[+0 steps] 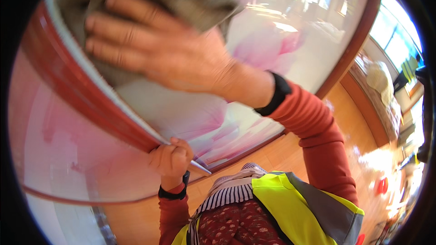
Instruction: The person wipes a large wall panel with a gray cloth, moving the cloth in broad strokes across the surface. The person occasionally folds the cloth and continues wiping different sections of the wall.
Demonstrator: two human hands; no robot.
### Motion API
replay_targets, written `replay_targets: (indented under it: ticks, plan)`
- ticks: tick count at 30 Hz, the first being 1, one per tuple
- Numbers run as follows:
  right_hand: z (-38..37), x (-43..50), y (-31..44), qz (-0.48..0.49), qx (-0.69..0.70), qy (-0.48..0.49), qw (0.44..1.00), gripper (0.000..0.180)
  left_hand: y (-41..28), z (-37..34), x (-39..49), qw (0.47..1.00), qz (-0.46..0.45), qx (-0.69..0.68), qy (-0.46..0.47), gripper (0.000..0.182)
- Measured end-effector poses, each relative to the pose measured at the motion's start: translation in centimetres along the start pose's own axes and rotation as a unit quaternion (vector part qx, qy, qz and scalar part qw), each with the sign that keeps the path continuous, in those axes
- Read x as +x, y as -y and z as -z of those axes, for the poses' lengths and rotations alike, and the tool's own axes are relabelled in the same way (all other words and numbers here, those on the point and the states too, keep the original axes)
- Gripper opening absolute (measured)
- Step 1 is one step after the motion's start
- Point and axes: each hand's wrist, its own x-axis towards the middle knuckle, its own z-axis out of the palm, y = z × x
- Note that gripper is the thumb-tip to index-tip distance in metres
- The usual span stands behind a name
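My right hand presses flat, fingers spread, on a crumpled grey-brown cloth against a glossy panel with a pink floral print. Both hand and cloth are slightly blurred. Below it, my left hand is closed around the edge of a sliding door's red-brown frame, which carries a pale brush-like strip along its side. Another glossy panel, pinkish, lies on the left of that frame.
Wooden flooring runs beneath the panels. At the right stand a bed with a wooden side and bedding, and bright windows. A person in a yellow vest is beyond the bed. A red object lies on the floor.
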Motion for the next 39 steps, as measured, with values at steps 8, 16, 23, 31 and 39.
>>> replay_targets:
  ticks: [8,16,23,31,39]
  plan:
    - [1.2,-12.7,2.3,0.189,-0.015,0.241,0.952,0.064,-0.2,-0.5,-0.6,0.999,-0.035,0.032,0.009,0.041]
    - [7.2,-23.4,-4.2,-0.017,0.096,0.236,0.967,0.063,-0.2,-0.5,-3.1,0.996,-0.039,0.074,0.025,0.041]
    - [13.1,-31.6,-11.3,-0.186,-0.096,0.125,0.97,0.061,-0.2,-1.3,-5.1,0.987,-0.06,0.15,0.005,0.043]
    - [17.4,-43.0,-19.9,-0.434,-0.151,-0.063,0.886,0.074,-1.5,-2.3,-6.4,0.947,-0.062,0.316,-0.009,0.045]
    - [19.7,-53.9,-22.3,-0.585,-0.097,-0.171,0.787,0.061,-2.1,-2.8,-7.7,0.93,-0.057,0.363,0.001,0.046]
